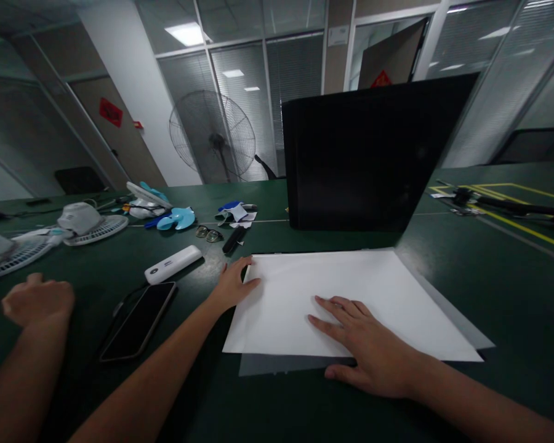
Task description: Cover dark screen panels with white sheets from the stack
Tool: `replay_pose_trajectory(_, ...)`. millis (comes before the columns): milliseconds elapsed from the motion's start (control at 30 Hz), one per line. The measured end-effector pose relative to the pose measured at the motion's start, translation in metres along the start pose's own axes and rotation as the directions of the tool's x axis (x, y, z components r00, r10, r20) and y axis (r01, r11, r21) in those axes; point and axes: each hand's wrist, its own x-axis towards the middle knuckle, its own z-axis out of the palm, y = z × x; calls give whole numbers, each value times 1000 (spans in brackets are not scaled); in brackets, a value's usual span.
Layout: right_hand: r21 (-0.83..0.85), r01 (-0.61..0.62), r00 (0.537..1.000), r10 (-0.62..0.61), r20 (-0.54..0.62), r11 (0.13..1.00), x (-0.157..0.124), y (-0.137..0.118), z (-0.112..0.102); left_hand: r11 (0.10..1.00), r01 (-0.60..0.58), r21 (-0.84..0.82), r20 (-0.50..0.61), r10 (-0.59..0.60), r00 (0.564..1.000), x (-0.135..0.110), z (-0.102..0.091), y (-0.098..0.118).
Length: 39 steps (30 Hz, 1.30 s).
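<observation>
A large white sheet of paper lies flat on the dark green table in front of me. Under it, a translucent sheet sticks out along the near and right edges. My left hand rests at the paper's far left corner, thumb and forefinger apart, with the thumb on the paper. Palm down on the near part of the sheet is my right hand, fingers spread, its thumb past the near edge. Neither hand grips anything that I can see. A thin dark edge shows beneath the paper's far side.
Behind the paper stands a big black panel or box. To the left are a phone, a white power bank, glasses, a black stick-like object and small fans. Another person's closed hand rests at far left.
</observation>
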Motion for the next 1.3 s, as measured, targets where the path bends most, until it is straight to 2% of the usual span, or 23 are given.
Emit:
replay_pose_trajectory(133,36,10,1000,-10,10,999,-2,-8,-2,1000,12,2,-5,-12,1000,2,2,-2)
replay_pose_trajectory(267,60,67,996,-70,51,996,-5,-12,-3,998,67,7,-90,-66,994,6,4,-4)
replay_pose_trajectory(400,49,104,995,-104,-2,993,-5,-2,-1,993,116,7,-123,-114,986,12,6,-12)
replay_pose_trajectory(533,28,86,996,-85,-33,996,-1,12,1,998,62,-3,-129,-61,990,13,9,-19)
replay_pose_trajectory(733,16,102,993,-101,-63,995,1,20,2,1000,17,13,-56,-17,998,9,10,-19)
replay_pose_trajectory(1133,-16,140,990,-140,-34,990,0,24,3,997,34,63,-18,-33,999,5,9,-9)
replay_pose_trajectory(1300,1,160,987,-160,-22,987,-1,25,0,986,17,166,45,-25,999,3,8,-8)
